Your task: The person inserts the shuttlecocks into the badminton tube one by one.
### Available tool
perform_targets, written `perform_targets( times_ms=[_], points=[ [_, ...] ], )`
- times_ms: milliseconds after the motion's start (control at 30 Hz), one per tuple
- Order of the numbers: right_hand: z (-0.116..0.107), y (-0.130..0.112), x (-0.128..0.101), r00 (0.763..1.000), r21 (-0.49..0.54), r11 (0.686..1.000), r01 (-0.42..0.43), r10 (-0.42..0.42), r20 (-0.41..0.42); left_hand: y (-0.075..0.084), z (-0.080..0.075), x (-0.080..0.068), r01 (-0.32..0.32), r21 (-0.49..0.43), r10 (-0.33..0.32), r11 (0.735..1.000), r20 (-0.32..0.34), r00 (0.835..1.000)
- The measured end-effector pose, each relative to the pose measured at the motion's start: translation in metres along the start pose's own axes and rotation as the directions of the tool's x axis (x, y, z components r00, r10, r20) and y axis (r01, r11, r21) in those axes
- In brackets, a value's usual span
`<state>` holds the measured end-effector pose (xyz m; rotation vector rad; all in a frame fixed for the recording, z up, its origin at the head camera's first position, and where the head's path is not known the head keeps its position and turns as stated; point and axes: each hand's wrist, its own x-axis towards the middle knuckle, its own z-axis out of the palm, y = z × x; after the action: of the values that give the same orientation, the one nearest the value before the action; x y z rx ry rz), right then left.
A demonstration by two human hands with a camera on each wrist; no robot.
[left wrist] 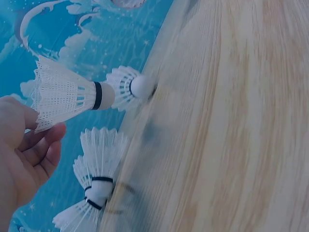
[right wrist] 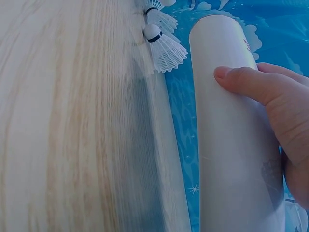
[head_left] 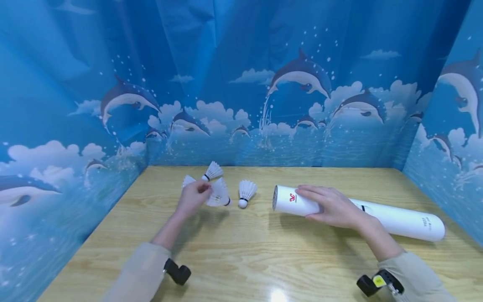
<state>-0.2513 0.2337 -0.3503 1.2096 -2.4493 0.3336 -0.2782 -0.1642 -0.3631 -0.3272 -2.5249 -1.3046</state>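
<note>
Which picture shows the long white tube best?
The head view: the whole tube lies on the table under the right hand. The right wrist view shows only part of it, close up. The left wrist view shows none of it.

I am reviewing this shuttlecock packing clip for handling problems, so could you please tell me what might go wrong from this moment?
1. The left hand pinches a shuttlecock by its feather skirt; a tight pinch could bend the feathers.
2. The white tube lies on its side on the table, steadied only by the right hand; if that hand lifts, it may roll.
3. The loose shuttlecock lies near the tube's open end and could be knocked aside.
</note>
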Motion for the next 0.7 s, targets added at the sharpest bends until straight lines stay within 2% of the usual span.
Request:
perform_targets(
  times_ms=[367, 700],
  points=[
    [0.000, -0.004, 0.002, 1.000, -0.001, 1.000, 0.022, -0.022, -0.012, 0.017, 0.019, 0.002, 0.010, -0.114, -0.010, 0.993, -0.003, 1.000],
    [0.001, -0.005, 0.002, 1.000, -0.013, 1.000, 0.016, -0.016, -0.009, 0.031, 0.041, 0.004, 0.002, -0.229, 0.001, 0.973, 0.009, 1.000]
  ],
)
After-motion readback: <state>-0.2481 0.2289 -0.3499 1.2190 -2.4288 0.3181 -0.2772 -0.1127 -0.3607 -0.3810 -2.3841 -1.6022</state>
